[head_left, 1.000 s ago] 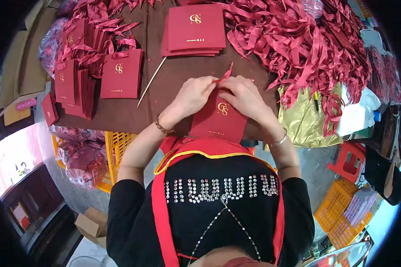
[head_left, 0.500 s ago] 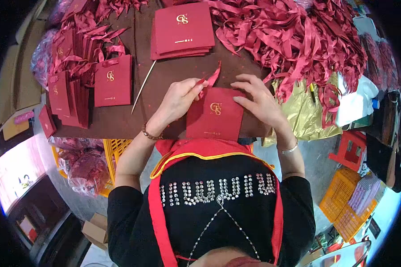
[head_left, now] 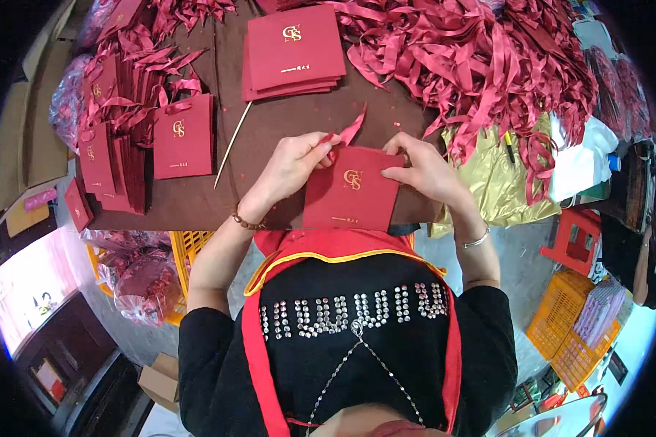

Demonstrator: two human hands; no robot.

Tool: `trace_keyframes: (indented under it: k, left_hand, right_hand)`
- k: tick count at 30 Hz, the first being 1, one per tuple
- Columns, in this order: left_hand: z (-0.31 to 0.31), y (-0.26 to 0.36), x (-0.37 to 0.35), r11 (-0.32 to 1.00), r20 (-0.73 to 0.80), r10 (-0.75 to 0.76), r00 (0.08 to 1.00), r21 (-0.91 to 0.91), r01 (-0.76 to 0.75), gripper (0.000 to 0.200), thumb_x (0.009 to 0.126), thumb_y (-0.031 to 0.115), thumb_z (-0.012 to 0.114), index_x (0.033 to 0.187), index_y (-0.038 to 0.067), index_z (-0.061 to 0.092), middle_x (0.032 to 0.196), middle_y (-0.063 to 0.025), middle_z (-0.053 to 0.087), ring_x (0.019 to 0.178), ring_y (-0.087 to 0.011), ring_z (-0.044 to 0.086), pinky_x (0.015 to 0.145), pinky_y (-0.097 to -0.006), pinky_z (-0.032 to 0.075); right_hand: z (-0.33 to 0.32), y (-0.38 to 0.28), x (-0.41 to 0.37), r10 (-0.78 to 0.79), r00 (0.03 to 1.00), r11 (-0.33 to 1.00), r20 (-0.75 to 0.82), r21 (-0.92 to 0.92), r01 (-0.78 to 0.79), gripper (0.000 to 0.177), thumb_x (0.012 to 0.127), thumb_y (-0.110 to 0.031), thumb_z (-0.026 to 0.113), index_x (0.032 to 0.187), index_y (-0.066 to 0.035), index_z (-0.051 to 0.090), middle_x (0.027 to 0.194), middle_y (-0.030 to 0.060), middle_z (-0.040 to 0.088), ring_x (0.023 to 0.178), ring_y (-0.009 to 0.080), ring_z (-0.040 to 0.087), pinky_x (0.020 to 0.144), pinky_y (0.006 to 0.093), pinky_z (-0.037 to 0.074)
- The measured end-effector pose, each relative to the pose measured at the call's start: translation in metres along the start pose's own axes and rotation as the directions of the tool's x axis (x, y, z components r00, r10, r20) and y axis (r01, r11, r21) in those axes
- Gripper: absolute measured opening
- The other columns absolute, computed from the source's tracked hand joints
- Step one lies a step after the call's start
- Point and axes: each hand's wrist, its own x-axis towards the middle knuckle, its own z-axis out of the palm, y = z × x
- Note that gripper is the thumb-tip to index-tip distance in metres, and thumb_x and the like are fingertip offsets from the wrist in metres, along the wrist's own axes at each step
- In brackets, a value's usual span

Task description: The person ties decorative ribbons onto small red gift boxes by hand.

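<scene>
A red bag with gold lettering (head_left: 351, 191) lies at the table's front edge, in front of my chest. My left hand (head_left: 303, 162) pinches a red ribbon (head_left: 354, 125) at the bag's top left corner; the ribbon's loose end points up and away. My right hand (head_left: 424, 169) is closed on the bag's upper right corner, thumb on the front face and fingers at the top edge. What lies behind the bag's top edge is hidden.
Beyond my hands is a stack of red bags (head_left: 294, 49), with a thin stick (head_left: 233, 144) beside it. Ribboned bags (head_left: 184, 137) stand at left. A ribbon heap (head_left: 481, 65) fills the far right, near gold wrapping (head_left: 488, 191). Orange crates (head_left: 561, 313) are on the floor.
My right hand's fingers, spread over the bag's corner before, have closed on it. My left hand stays at the ribbon, almost unmoved. The view has shifted slightly.
</scene>
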Motion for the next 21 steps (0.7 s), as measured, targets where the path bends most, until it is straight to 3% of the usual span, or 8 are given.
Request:
trace_keyframes:
  k: [2,4,6,8,9,14,16,21]
  left_hand:
    - [0.004,0.002,0.002,0.999,0.032,0.013,0.999,0.042,-0.014,0.025,0.095,0.013,0.047,0.112,0.000,0.060,0.081,-0.0049,0.061,0.071,-0.0105,0.058,0.066,-0.0244,0.048]
    - [0.010,0.008,0.003,0.946,-0.007,0.191,0.982,0.267,-0.182,0.025,0.092,0.005,0.047,0.114,-0.001,0.058,0.092,-0.0125,0.063,0.075,-0.0169,0.063,0.069,-0.0276,0.051]
    - [0.019,0.013,0.002,0.894,-0.059,0.294,0.954,0.371,-0.252,0.031,0.085,-0.003,0.048,0.115,-0.001,0.057,0.100,-0.0169,0.062,0.078,-0.0231,0.064,0.069,-0.0305,0.052]
    - [0.023,0.017,0.001,0.675,0.003,0.571,0.821,0.567,-0.472,0.037,0.080,-0.005,0.049,0.116,-0.001,0.056,0.105,-0.0182,0.062,0.082,-0.0263,0.063,0.070,-0.0326,0.053]
    - [0.027,0.018,0.000,0.623,0.031,0.616,0.787,0.592,-0.511,0.040,0.076,-0.004,0.051,0.116,-0.001,0.055,0.100,-0.0171,0.062,0.083,-0.0282,0.062,0.069,-0.0344,0.053]
    - [0.049,0.023,-0.018,0.621,0.133,0.438,0.889,0.670,-0.406,0.024,0.083,0.008,0.058,0.106,0.002,0.059,0.082,-0.0136,0.061,0.073,-0.0293,0.061,0.062,-0.0370,0.049]
    - [0.055,0.015,-0.018,0.674,0.070,0.428,0.901,0.640,-0.370,0.017,0.084,0.013,0.061,0.098,0.003,0.062,0.078,-0.0130,0.060,0.069,-0.0289,0.061,0.060,-0.0374,0.048]
    - [0.061,0.013,-0.013,0.757,-0.029,0.409,0.912,0.569,-0.321,0.013,0.083,0.012,0.062,0.092,0.003,0.062,0.078,-0.0133,0.061,0.069,-0.0302,0.061,0.060,-0.0368,0.048]
  right_hand:
    - [-0.001,0.007,-0.002,0.068,0.997,0.997,0.033,0.022,-0.069,0.031,0.076,-0.014,0.069,0.095,0.000,0.049,0.078,0.0123,0.059,0.067,0.0200,0.060,0.059,0.0332,0.046]
    - [0.001,0.021,-0.002,0.193,0.971,0.938,0.138,0.264,-0.224,0.032,0.077,-0.016,0.070,0.096,0.002,0.051,0.076,0.0098,0.059,0.060,0.0163,0.059,0.056,0.0310,0.047]
    - [0.001,0.021,-0.005,0.213,0.966,0.934,0.146,0.260,-0.245,0.029,0.079,-0.013,0.069,0.098,0.003,0.054,0.079,0.0064,0.059,0.064,0.0121,0.058,0.058,0.0267,0.048]
    - [0.001,0.018,-0.005,0.232,0.960,0.928,0.156,0.261,-0.267,0.027,0.080,-0.010,0.068,0.099,0.005,0.057,0.082,0.0029,0.059,0.069,0.0080,0.056,0.061,0.0223,0.049]
    - [0.002,0.017,-0.005,0.214,0.967,0.941,0.137,0.237,-0.242,0.027,0.081,-0.010,0.067,0.102,0.005,0.058,0.086,0.0037,0.059,0.070,0.0081,0.056,0.060,0.0225,0.049]
    - [0.010,0.032,-0.004,0.134,0.985,0.939,0.112,0.302,-0.162,0.027,0.082,-0.008,0.065,0.105,0.005,0.059,0.097,0.0055,0.056,0.072,0.0080,0.056,0.059,0.0218,0.050]
    - [0.014,0.035,-0.003,0.080,0.996,0.945,0.044,0.313,-0.089,0.031,0.080,-0.015,0.067,0.101,0.007,0.059,0.090,0.0111,0.059,0.067,0.0151,0.063,0.059,0.0270,0.049]
    - [0.012,0.024,-0.004,0.146,0.986,0.922,0.080,0.349,-0.165,0.027,0.081,-0.011,0.065,0.101,0.007,0.060,0.093,0.0085,0.057,0.070,0.0122,0.060,0.060,0.0251,0.050]
